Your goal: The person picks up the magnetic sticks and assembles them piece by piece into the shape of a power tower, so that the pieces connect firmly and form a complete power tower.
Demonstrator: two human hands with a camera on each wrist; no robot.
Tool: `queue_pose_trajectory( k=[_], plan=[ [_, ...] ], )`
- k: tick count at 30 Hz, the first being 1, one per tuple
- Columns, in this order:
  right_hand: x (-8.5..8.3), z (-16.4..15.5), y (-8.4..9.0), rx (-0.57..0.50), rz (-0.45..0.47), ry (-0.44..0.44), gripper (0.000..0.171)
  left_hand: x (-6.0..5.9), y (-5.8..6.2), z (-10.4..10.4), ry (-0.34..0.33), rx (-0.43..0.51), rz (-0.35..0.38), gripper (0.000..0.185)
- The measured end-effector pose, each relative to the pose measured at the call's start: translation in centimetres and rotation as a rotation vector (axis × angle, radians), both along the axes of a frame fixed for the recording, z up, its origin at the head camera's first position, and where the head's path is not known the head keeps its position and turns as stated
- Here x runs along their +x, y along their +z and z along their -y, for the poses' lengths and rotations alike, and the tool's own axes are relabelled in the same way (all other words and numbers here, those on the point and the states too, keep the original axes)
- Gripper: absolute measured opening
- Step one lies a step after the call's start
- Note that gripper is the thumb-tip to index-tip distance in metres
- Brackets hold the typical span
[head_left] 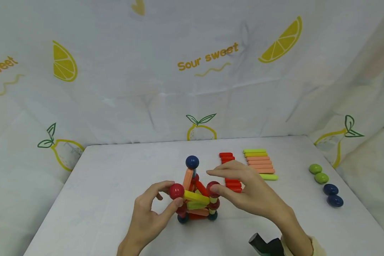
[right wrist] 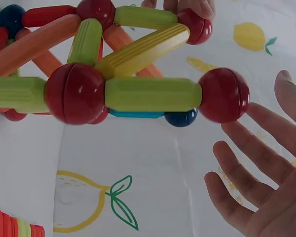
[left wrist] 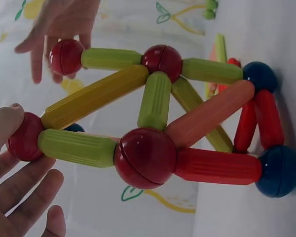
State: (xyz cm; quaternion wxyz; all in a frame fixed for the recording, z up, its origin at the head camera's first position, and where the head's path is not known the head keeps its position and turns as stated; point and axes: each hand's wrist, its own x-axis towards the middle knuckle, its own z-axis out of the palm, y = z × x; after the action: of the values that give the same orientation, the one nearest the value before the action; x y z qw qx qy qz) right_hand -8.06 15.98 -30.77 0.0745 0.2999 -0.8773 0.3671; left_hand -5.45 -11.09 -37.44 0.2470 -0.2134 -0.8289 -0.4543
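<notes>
At the bottom centre of the head view, the left hand [head_left: 147, 217] has its grip pinched on a red ball [head_left: 176, 191] at the near left corner of the rod-and-ball structure [head_left: 196, 197], thumb below and forefinger curled over the top. Lower right of centre, the right hand [head_left: 249, 190] keeps a released grip: its fingers are straight, the tips touching another red ball [head_left: 213, 188] on the structure's right side. The structure stands on the white tabletop [head_left: 115, 170] at the frame's lower middle, topped by a dark blue ball [head_left: 192, 162]. Just behind the right hand lie a row of red rods [head_left: 230, 170] and a row of orange and green rods [head_left: 260, 163]. Toward the right edge sit two green balls [head_left: 318, 173] and two blue balls [head_left: 332, 195]. A lemon-print cloth [head_left: 192, 71] fills the upper frame.
</notes>
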Motion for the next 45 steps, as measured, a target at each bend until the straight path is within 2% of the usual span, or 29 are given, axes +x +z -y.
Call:
queue_pose_trajectory(
  k=[9, 12, 15, 20, 23, 26, 30, 32, 34, 36, 39, 41, 45],
  plan=[
    [0.3, -1.3, -1.2, -0.024, 0.019, -0.050, 0.030, -1.6, 0.3, 2.2, -0.024, -0.065, -0.028, 0.047],
    [0.4, -1.7, -1.5, -0.034, 0.030, -0.054, 0.030, -2.3, 0.4, 2.5, 0.022, -0.076, -0.012, 0.047],
    [0.4, -1.8, -1.8, -0.028, 0.040, -0.066, 0.030, -3.2, 0.5, 2.4, 0.099, -0.064, 0.007, 0.043],
    [0.5, -1.8, -2.2, -0.020, 0.067, -0.078, 0.029, -5.1, 0.5, 1.8, 0.183, 0.016, 0.004, 0.033],
    [0.3, -2.0, -2.4, -0.017, 0.056, -0.080, 0.030, -6.1, 0.6, 1.6, 0.176, 0.067, 0.026, 0.029],
    [-0.4, -2.7, -2.8, -0.012, 0.019, -0.112, 0.029, -6.4, 0.7, 1.7, 0.127, 0.081, 0.098, 0.030],
    [-2.2, -4.7, -4.0, 0.015, -0.067, -0.206, 0.026, -5.9, 0.6, 2.0, 0.049, 0.060, 0.215, 0.037],
    [-3.2, -6.0, -4.9, 0.056, -0.075, -0.259, 0.026, -5.3, 0.5, 2.2, 0.032, 0.046, 0.240, 0.039],
    [-4.2, -7.3, -6.0, 0.114, -0.034, -0.307, 0.027, -4.5, 0.3, 2.2, 0.036, 0.029, 0.230, 0.039],
    [-4.9, -8.3, -7.3, 0.191, 0.041, -0.357, 0.028, -3.7, 0.2, 2.2, 0.041, 0.011, 0.168, 0.041],
    [-5.6, -9.5, -8.9, 0.290, 0.157, -0.413, 0.028, -2.7, 0.2, 1.6, 0.070, -0.025, 0.075, 0.050],
    [-5.8, -10.0, -9.8, 0.323, 0.193, -0.434, 0.027, -2.1, 0.1, 1.1, 0.105, -0.045, 0.034, 0.058],
    [-6.2, -10.5, -10.9, 0.340, 0.217, -0.449, 0.024, -1.3, -0.7, 0.1, 0.215, -0.109, 0.088, 0.063]
  ],
)
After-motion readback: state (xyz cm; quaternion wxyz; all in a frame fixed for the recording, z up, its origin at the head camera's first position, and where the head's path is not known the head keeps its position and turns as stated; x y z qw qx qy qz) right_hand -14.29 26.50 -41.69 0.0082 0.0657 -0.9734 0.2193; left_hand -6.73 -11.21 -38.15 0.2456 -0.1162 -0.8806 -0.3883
